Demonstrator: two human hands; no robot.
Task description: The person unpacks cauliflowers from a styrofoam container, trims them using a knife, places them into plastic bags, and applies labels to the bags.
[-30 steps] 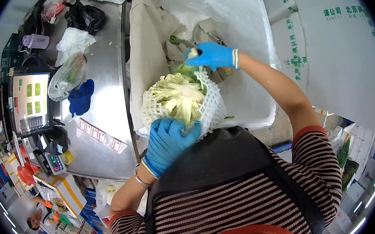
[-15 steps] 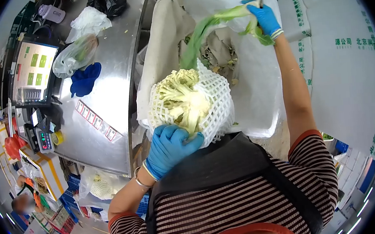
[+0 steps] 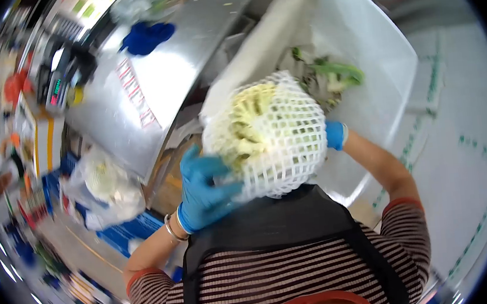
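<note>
A pale cauliflower [image 3: 251, 131] in a white foam net [image 3: 288, 136] is held up in front of my apron, at the near end of a white bin [image 3: 388, 81]. My left hand [image 3: 202, 181], in a blue glove, is at the net's left edge; its fingers are apart and blurred. My right hand [image 3: 336, 135], also blue-gloved, supports the cauliflower from the right, its fingers hidden behind the net. Inside the bin, a cut green leaf [image 3: 338, 74] with a pale stalk lies on other scraps.
Left of the bin stands a steel table [image 3: 100, 106] with a strip of labels [image 3: 136, 95] and a blue cloth [image 3: 148, 37]. A scale display [image 3: 56, 92] is at its far left. Below is a bag with another netted cauliflower [image 3: 101, 179]. A person [image 3: 5, 175] is farther left.
The long leaf has left my right hand, and a leaf now lies in the bin. My right hand has come down to the cauliflower. My left fingers have loosened, and the view has turned.
</note>
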